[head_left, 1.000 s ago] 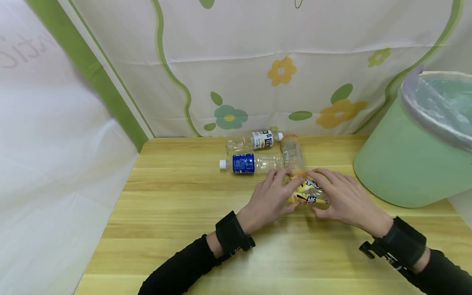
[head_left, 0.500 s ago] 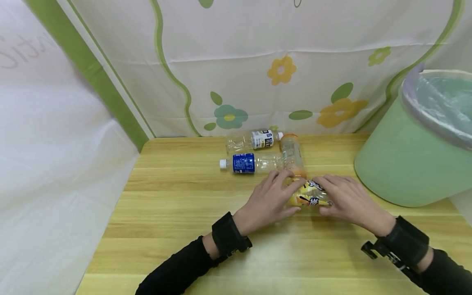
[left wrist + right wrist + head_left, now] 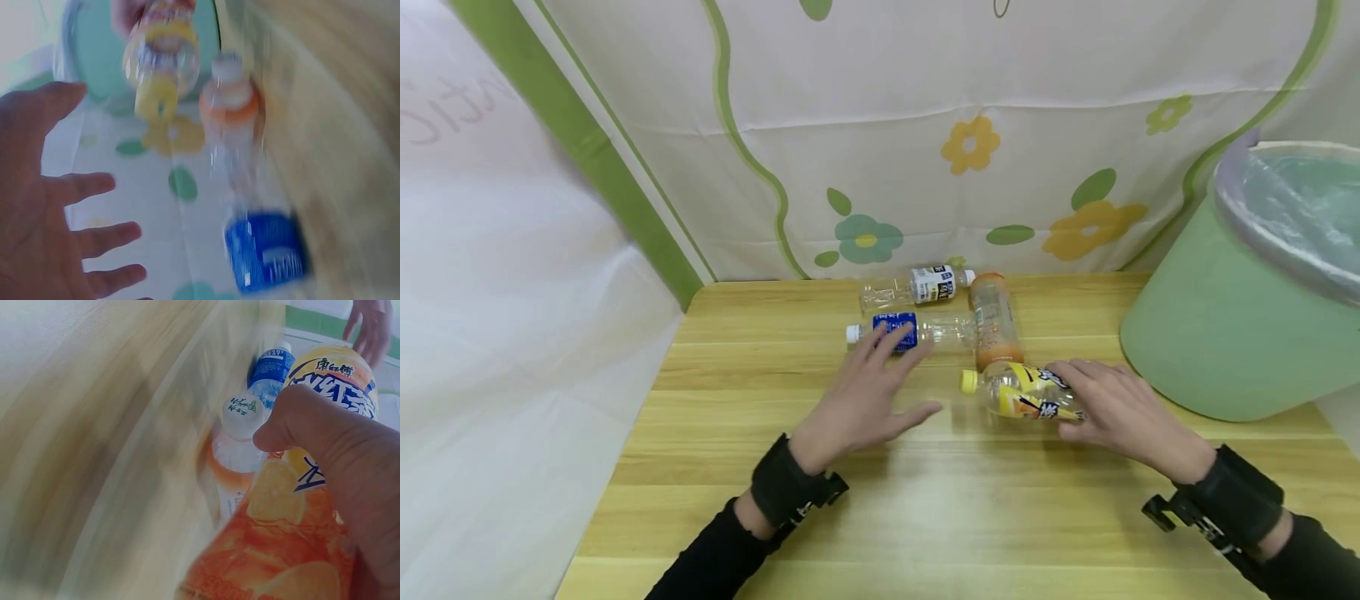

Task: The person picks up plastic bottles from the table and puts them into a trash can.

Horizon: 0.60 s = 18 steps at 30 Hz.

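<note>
My right hand (image 3: 1123, 412) grips a clear drink bottle (image 3: 1026, 392) with a yellow label and yellow cap, holding it around its right end. The cap points left; whether the bottle touches the table I cannot tell. The right wrist view shows the thumb across the orange-and-yellow label (image 3: 281, 506). My left hand (image 3: 857, 396) holds nothing, fingers spread, in front of a blue-labelled bottle (image 3: 951, 332) lying on its side. Beyond that lies a white-labelled bottle (image 3: 887, 292). An orange-ended clear bottle (image 3: 995, 317) lies crosswise at their right, its near end close to the gripped bottle.
A pale green bin (image 3: 1240, 325) with a clear plastic liner stands at the right on the wooden table (image 3: 760, 467). Behind the table hangs a white flowered cloth (image 3: 865, 150), and another white cloth hangs at the left.
My left hand has let go of the yellow-capped bottle and moved left, uncovering the cap. The right hand keeps its grip and has shifted slightly right with the bottle.
</note>
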Available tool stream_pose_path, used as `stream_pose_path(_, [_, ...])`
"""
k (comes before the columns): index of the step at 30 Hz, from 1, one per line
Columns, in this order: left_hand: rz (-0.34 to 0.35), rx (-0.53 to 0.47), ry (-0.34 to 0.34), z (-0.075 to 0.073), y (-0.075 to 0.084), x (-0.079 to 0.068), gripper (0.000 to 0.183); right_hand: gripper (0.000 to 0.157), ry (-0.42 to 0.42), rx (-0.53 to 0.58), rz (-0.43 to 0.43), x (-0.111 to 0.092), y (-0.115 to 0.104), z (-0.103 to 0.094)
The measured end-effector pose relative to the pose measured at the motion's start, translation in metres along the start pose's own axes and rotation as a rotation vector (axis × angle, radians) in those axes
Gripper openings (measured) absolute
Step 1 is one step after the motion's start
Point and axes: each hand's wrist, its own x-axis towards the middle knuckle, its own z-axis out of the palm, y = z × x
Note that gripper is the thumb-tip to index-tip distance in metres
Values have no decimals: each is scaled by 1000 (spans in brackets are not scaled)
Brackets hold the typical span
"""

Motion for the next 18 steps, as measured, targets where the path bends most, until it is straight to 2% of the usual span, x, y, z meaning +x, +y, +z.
stream_pose_path(3, [-82, -4, -18, -6, -18, -16, 81, 65, -4, 2, 16, 0, 0, 1])
stream_pose_path(6, [-152, -3, -31, -5, -36, -31, 81, 66, -6, -3, 37, -1, 0, 1])
stream_pose_path(12, [-253, -3, -49, 7, -65, -54, 79, 66, -6, -7, 70, -3, 3, -2])
stream_pose_path(18, [-320, -7, -69, 18, -82, -69, 79, 65, 8, -9, 66, -7, 8, -6])
